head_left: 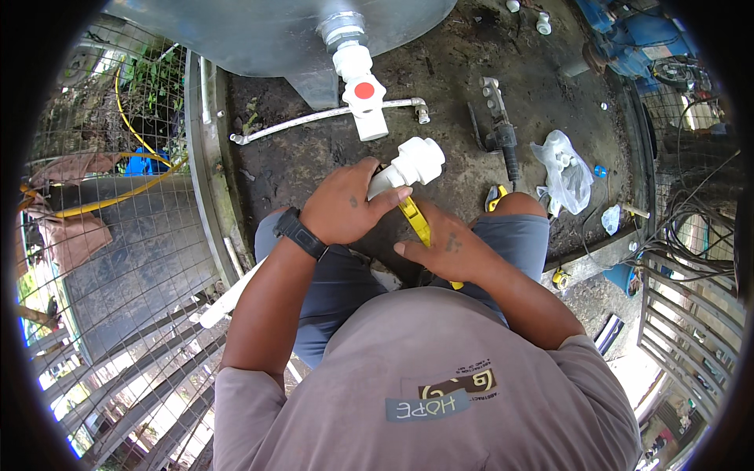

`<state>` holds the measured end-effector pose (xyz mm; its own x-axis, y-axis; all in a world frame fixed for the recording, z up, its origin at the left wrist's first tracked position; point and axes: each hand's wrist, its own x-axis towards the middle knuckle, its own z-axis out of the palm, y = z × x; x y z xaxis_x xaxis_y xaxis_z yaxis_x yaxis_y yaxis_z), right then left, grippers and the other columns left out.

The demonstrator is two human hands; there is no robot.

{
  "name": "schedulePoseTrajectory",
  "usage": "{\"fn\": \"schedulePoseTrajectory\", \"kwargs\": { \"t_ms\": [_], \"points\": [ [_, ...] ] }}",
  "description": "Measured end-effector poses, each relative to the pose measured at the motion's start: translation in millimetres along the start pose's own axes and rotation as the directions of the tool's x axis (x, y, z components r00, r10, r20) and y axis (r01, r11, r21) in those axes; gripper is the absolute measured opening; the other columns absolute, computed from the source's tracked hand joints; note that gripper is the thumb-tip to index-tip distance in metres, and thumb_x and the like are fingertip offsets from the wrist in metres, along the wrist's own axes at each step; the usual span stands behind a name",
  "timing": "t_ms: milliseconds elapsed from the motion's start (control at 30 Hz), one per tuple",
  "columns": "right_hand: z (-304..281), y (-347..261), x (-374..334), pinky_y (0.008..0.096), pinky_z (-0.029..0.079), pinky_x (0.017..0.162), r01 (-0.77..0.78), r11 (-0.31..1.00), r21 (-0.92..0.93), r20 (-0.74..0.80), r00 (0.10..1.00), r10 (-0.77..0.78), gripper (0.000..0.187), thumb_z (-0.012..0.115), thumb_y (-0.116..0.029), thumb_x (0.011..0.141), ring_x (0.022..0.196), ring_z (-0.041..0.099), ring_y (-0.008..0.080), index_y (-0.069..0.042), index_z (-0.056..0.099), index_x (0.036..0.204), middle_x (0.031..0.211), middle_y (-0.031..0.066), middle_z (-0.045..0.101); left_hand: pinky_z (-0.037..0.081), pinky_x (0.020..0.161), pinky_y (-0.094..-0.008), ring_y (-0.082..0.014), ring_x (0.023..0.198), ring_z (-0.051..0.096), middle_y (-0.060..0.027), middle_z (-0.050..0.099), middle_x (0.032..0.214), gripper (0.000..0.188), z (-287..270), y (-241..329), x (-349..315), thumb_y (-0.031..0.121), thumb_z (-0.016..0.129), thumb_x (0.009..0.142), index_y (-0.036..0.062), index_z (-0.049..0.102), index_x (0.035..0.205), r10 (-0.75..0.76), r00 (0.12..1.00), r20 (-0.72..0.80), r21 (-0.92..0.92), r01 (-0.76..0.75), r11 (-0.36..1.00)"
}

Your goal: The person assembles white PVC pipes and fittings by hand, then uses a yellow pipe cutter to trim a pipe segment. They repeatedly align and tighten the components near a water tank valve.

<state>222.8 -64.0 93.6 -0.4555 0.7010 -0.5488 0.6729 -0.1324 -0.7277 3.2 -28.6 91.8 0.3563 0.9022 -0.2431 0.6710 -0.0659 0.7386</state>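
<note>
My left hand is closed around a short visible stretch of white plastic pipe that carries a white union fitting at its end, angled up to the right. Just below, my right hand grips a slim yellow tool, its upper end near the pipe under my left thumb; its kind is partly hidden. Ahead of the fitting, apart from it, a white valve with a red-centred knob hangs from a grey tank. Another length of white pipe shows beyond my left forearm; whether it joins the held one, I cannot tell.
A flexible hose lies under the valve. On the dark floor to the right are a grey-black tool, a plastic bag with white pieces and a yellow tape measure. Wire mesh stands left, blue machinery far right.
</note>
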Motion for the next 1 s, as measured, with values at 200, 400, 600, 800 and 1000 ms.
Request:
{"fn": "schedulePoseTrajectory", "kwargs": {
  "t_ms": [200, 400, 600, 800, 1000],
  "points": [
    [-14, 24, -11, 0.0448, 0.042, 0.107, 0.074, 0.994, 0.074, 0.165, 0.983, -0.086, 0.097, 0.081, -0.040, 0.076, 0.132, 0.050, 0.0392, 0.004, 0.033, 0.149, 0.143, 0.0300, 0.047, 0.051, 0.076, -0.0514, -0.0469, 0.086, 0.066, -0.0288, 0.067, 0.089, 0.063, 0, -6, 1, 0.056, 0.065, 0.091, -0.0055, 0.062, 0.104, 0.016, 0.999, -0.028, -0.055, -0.017, 0.998],
    [-18, 38, -12, 0.0418, 0.039, 0.111, -0.006, 0.983, 0.185, 0.322, 0.945, -0.055, 0.111, 0.082, -0.034, 0.072, 0.136, 0.047, 0.0366, 0.002, 0.019, 0.156, 0.148, 0.0285, 0.043, 0.051, 0.075, -0.0514, -0.0467, 0.084, 0.066, -0.0280, 0.067, 0.085, 0.062, 1, -7, 1, 0.056, 0.066, 0.090, -0.0052, 0.062, 0.101, 0.038, 0.998, -0.057, -0.021, -0.039, 0.999],
    [-7, 46, -9, 0.0419, 0.042, 0.109, -0.015, 0.975, 0.222, 0.267, 0.963, -0.046, 0.111, 0.082, -0.038, 0.072, 0.135, 0.048, 0.0369, 0.003, 0.022, 0.155, 0.146, 0.0299, 0.045, 0.051, 0.077, -0.0478, -0.0450, 0.086, 0.066, -0.0275, 0.067, 0.089, 0.058, -3, -3, 1, 0.049, 0.066, 0.093, -0.0063, 0.062, 0.109, -0.003, 1.000, -0.027, -0.016, 0.003, 1.000],
    [-9, 44, -12, 0.0424, 0.042, 0.109, -0.033, 0.992, 0.121, 0.294, 0.956, -0.004, 0.115, 0.086, -0.045, 0.069, 0.133, 0.050, 0.0372, 0.005, 0.026, 0.153, 0.143, 0.0298, 0.047, 0.051, 0.074, -0.0495, -0.0460, 0.082, 0.066, -0.0273, 0.067, 0.085, 0.059, 0, -3, 2, 0.053, 0.066, 0.091, -0.0050, 0.062, 0.101, 0.050, 0.998, -0.027, -0.023, -0.051, 0.998],
    [-14, 46, -15, 0.0428, 0.040, 0.110, -0.058, 0.993, 0.108, 0.337, 0.941, 0.018, 0.111, 0.085, -0.042, 0.070, 0.133, 0.049, 0.0376, 0.004, 0.027, 0.153, 0.139, 0.0287, 0.050, 0.050, 0.073, -0.0486, -0.0448, 0.081, 0.065, -0.0257, 0.066, 0.084, 0.051, 4, -5, 1, 0.047, 0.067, 0.092, -0.0037, 0.062, 0.098, 0.066, 0.998, -0.016, -0.012, -0.066, 0.998]
  ]
}}
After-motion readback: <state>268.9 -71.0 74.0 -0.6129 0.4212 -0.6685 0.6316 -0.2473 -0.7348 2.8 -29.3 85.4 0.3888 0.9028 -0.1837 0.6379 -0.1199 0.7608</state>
